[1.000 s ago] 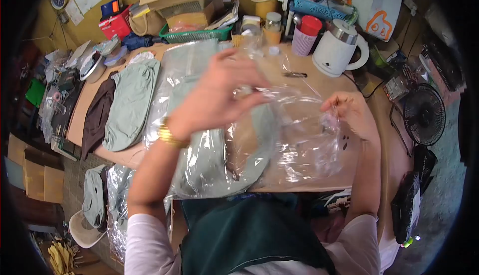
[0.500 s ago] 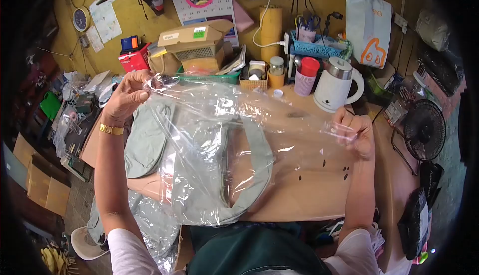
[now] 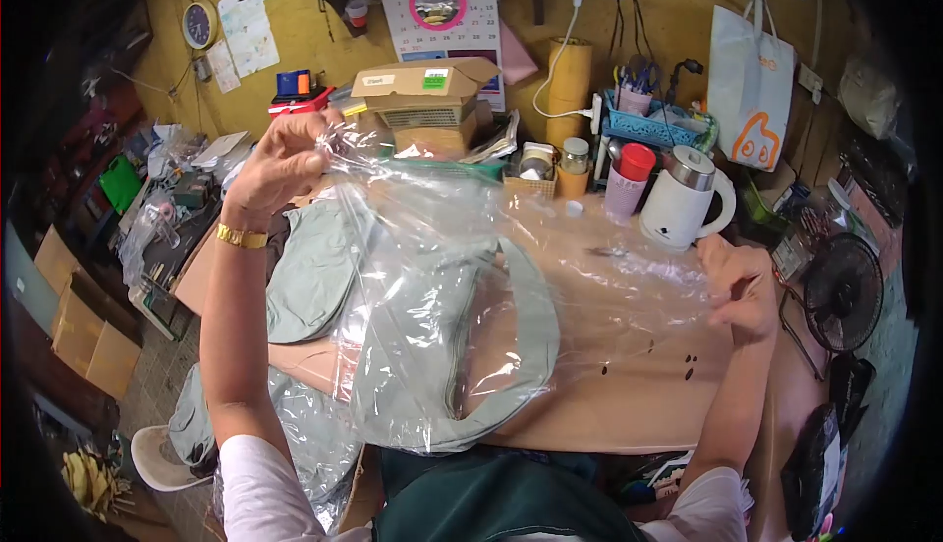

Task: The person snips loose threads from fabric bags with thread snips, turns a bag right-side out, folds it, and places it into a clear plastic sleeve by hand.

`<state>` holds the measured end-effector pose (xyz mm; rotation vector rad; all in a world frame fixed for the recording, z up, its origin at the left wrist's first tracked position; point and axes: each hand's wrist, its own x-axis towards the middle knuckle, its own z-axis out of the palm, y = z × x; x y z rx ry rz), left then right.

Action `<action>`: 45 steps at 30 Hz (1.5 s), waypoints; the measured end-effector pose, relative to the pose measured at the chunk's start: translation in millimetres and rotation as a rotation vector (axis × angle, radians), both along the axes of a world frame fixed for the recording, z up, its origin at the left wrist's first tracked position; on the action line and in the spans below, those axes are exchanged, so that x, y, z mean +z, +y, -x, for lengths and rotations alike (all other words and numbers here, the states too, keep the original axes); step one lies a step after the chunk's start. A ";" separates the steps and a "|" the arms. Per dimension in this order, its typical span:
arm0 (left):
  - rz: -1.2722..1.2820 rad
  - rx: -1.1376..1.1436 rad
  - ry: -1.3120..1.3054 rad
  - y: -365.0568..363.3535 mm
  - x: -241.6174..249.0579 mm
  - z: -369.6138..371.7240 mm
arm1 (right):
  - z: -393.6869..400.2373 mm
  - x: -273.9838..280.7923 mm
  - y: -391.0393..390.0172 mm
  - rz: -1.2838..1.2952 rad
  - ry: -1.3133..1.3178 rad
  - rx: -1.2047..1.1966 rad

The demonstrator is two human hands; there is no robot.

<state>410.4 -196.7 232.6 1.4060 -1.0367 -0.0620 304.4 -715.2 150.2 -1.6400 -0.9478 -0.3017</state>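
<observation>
A large clear plastic bag is stretched between my two hands above the table. My left hand, with a gold watch at the wrist, pinches its bunched upper left corner. My right hand grips the far right edge, fingers closed. Through the shiny film shows a grey-green cloth bag with a wide curved strap and a zip; it appears to lie inside the plastic. Left of it, another grey-green cloth piece lies on the table, partly behind my left forearm.
Several small dark pieces lie on the brown table. Along the back stand a white kettle, a pink cup with red top, jars and a cardboard box. A black fan is at right.
The view has shifted, so the scene sits further right and slightly lower. The plastic near my right hand is more gathered, and that hand's fingers have turned. Both hands still hold the plastic bag.
</observation>
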 end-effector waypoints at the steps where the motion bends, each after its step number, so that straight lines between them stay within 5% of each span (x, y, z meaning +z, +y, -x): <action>1: 0.035 0.045 -0.040 -1.0 2.5 0.1 | 8.7 9.2 6.2 0.178 0.037 -0.215; 5: -0.109 0.232 -0.114 4.4 18.3 7.2 | 15.7 17.3 24.5 0.573 -0.241 -0.593; 9: -0.439 0.384 -0.532 -9.1 31.0 22.4 | 20.3 11.9 32.4 0.621 -0.274 -0.756; 12: -0.507 0.392 -0.597 -7.1 36.0 27.0 | 18.9 6.4 19.8 0.435 -0.136 -0.704; 16: -0.055 0.020 -0.112 -10.0 24.8 31.5 | 11.4 -1.9 -7.5 0.222 0.083 -0.443; 20: 0.052 -0.360 -0.110 -5.3 16.1 11.0 | 5.1 -16.2 3.8 -0.176 0.022 -0.210; 21: 0.055 -0.361 -0.107 -5.3 17.7 14.6 | 3.6 -21.2 3.5 -0.173 0.025 -0.212; 23: -0.132 -0.045 -0.092 -3.9 25.4 25.6 | 2.4 -29.7 1.7 -0.403 0.043 0.172; 26: -0.493 0.274 -0.217 -16.4 35.0 41.6 | 5.4 -18.1 -1.4 -0.255 -0.016 0.277; 28: -0.716 0.387 -0.303 -14.1 43.3 45.7 | 16.4 -5.1 3.2 -0.230 -0.007 0.194; 30: -0.613 0.425 -0.521 -10.7 38.4 39.0 | 26.3 8.7 4.9 0.147 0.079 -0.421; 32: -0.574 0.413 -0.502 -6.9 39.4 39.5 | 22.7 6.6 8.9 0.178 -0.039 -0.482; 35: -0.545 0.411 -0.470 -5.2 41.5 43.1 | 17.3 -1.1 -4.7 -0.030 -0.013 -0.145; 39: -0.537 0.475 -0.496 -14.2 39.6 46.8 | 21.3 4.9 6.5 0.168 -0.073 -0.534; 42: -0.441 0.564 -0.561 -21.0 39.8 54.0 | 19.3 6.9 16.4 0.182 -0.260 -0.651; 45: -0.531 0.691 -0.748 -20.3 40.6 53.8 | 12.9 -6.0 2.4 0.237 -0.134 -0.673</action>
